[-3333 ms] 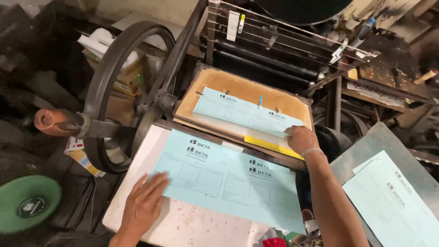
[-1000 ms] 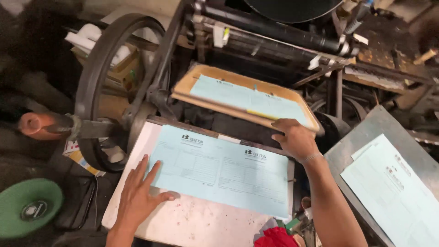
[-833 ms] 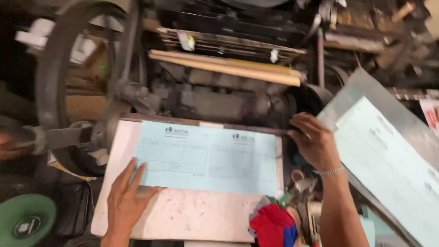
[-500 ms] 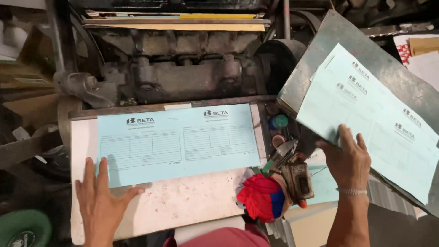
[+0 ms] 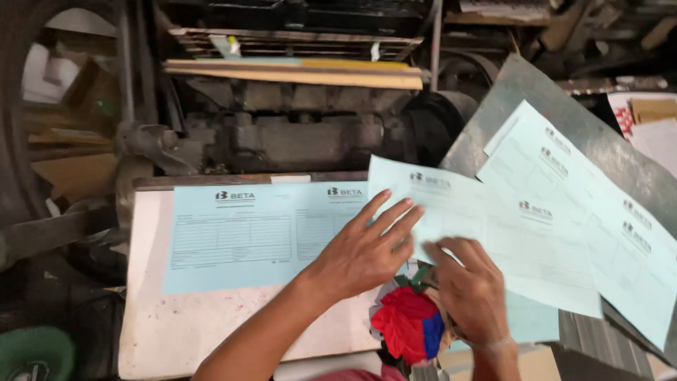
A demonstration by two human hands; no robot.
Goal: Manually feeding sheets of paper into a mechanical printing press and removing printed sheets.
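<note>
A loose light blue printed sheet (image 5: pixel 458 212) hangs tilted between the two paper piles. My right hand (image 5: pixel 469 293) grips its lower edge, fingers curled and a little blurred. With fingers spread, my left hand (image 5: pixel 367 247) lies flat on the right end of the blue form stack (image 5: pixel 247 233), its fingertips touching the loose sheet's left edge. That stack rests on a white, ink-speckled feed board (image 5: pixel 183 324). More of the same blue sheets (image 5: pixel 599 233) lie fanned on a slanted grey metal tray (image 5: pixel 522 99) to the right.
A dark old printing press (image 5: pixel 296 134) stands just behind the board, its wooden platen (image 5: pixel 296 70) tipped up. A red and blue rag (image 5: pixel 405 328) sits below my hands. Part of a flywheel (image 5: pixel 14 176) is at far left, a green disc (image 5: pixel 35 353) at the bottom left.
My right hand left the press, reached to the tray stack and now holds a sheet drawn leftward. My left hand slid right across the board stack. The camera tilted down and right.
</note>
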